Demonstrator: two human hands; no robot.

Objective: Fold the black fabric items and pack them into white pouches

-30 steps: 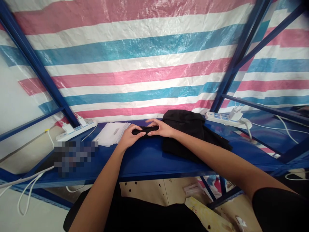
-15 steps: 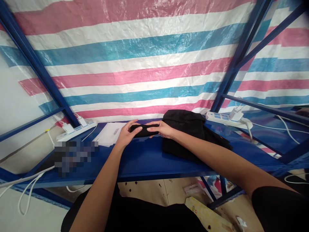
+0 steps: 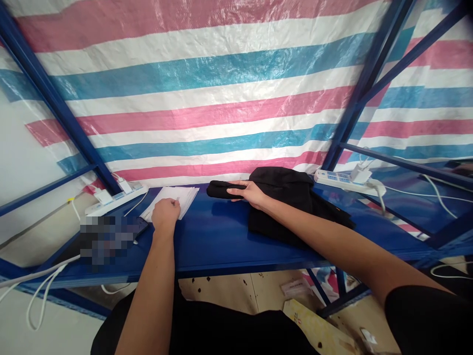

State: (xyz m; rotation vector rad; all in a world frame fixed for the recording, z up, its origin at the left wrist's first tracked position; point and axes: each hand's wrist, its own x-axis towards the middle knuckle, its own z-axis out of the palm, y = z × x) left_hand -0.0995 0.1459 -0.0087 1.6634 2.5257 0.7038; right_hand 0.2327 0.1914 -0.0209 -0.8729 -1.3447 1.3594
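My right hand (image 3: 251,195) grips one end of a small black cloth bundle (image 3: 219,189), folded or rolled compactly, thumb on top and fingers underneath. The bundle's left end sticks out free over the blue shelf. My left hand (image 3: 166,214) is closed, its fingers curled, on a stack of flat white sheets or bags (image 3: 190,197). Whether it pinches the top one is hidden. Beneath and behind my right wrist lies a pile of folded black cloth (image 3: 283,185), partly covered by my forearm.
Power strips with plugs stand at the left (image 3: 118,199) and right (image 3: 334,178) of the blue shelf (image 3: 214,246). A blurred patch covers things at the left, beside white cables (image 3: 46,281). Blue posts and a striped sheet (image 3: 221,108) stand behind. A yellow box (image 3: 318,328) lies below.
My left hand has let go of the black cloth bundle and moved left onto the white stack. The right hand keeps hold of the bundle, now slightly farther back. The stack's right edge has spread rightward.
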